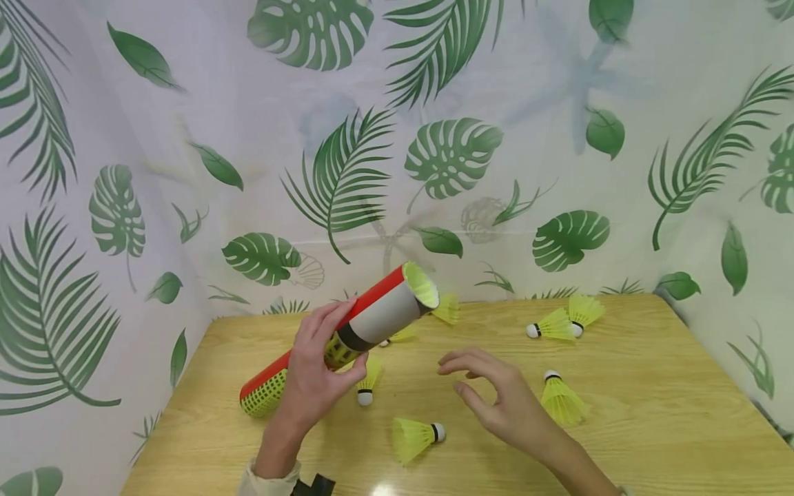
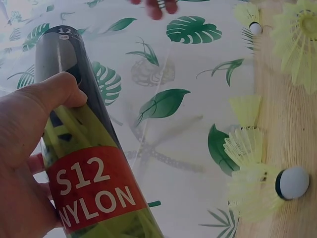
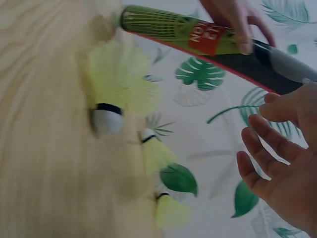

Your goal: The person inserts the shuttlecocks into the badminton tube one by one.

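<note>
My left hand (image 1: 310,375) grips a shuttlecock tube (image 1: 381,317) around its middle, thumb on the near side. The tube is tilted over the table, its mouth raised to the right, and yellow shows inside the mouth. "S12 NYLON" reads on the tube's red band (image 2: 96,186) in the left wrist view. To the right of the tube, my right hand (image 1: 502,399) hovers with loosely bent fingers and nothing in them. A yellow shuttlecock (image 1: 411,439) lies on the table between the hands. Another shuttlecock (image 1: 367,382) lies just beyond the left hand, partly hidden.
Right of the right hand lies a shuttlecock (image 1: 563,401). Two more, a shuttlecock (image 1: 552,325) and its neighbour (image 1: 586,311), touch at the back right. Others lie partly behind the tube. A leaf-printed cloth (image 1: 372,172) hangs behind the wooden table (image 1: 651,413).
</note>
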Action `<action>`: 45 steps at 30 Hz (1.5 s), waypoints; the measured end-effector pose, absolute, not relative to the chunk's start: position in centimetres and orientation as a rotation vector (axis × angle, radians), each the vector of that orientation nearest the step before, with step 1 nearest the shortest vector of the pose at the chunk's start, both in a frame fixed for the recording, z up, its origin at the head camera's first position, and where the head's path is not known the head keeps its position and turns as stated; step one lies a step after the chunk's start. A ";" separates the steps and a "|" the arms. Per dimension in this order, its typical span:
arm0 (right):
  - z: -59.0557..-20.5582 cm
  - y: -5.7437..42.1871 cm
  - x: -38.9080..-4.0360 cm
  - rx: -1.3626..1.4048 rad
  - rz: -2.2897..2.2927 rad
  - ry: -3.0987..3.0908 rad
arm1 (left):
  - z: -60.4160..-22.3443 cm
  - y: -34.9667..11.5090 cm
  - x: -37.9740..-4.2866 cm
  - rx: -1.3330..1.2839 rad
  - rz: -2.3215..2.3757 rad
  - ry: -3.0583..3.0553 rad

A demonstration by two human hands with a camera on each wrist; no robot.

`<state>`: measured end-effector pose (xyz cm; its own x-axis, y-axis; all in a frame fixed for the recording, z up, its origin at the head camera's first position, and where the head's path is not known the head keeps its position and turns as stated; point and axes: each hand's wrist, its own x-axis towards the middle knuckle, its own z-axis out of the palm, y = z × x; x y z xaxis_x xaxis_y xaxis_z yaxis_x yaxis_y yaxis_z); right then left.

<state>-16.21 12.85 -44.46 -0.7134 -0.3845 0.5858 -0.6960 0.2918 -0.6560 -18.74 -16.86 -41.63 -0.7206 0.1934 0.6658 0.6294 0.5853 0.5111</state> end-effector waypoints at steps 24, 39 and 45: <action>-48.5 9.1 -15.6 1.410 0.932 -2.643 | -41.9 -21.1 -19.1 -0.572 -0.945 -2.275; -47.7 13.0 -16.2 1.130 1.101 -2.462 | -41.3 -19.8 -19.4 -0.578 -1.006 -2.285; -47.1 14.4 -15.9 0.988 1.157 -2.395 | -41.1 -18.8 -19.6 -0.609 -1.050 -2.262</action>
<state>-15.94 14.45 -47.14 -0.7172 -0.4523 0.5301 -0.6964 0.4381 -0.5684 -19.62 -18.76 -41.10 -0.7361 0.1625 0.6571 0.6066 0.5890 0.5339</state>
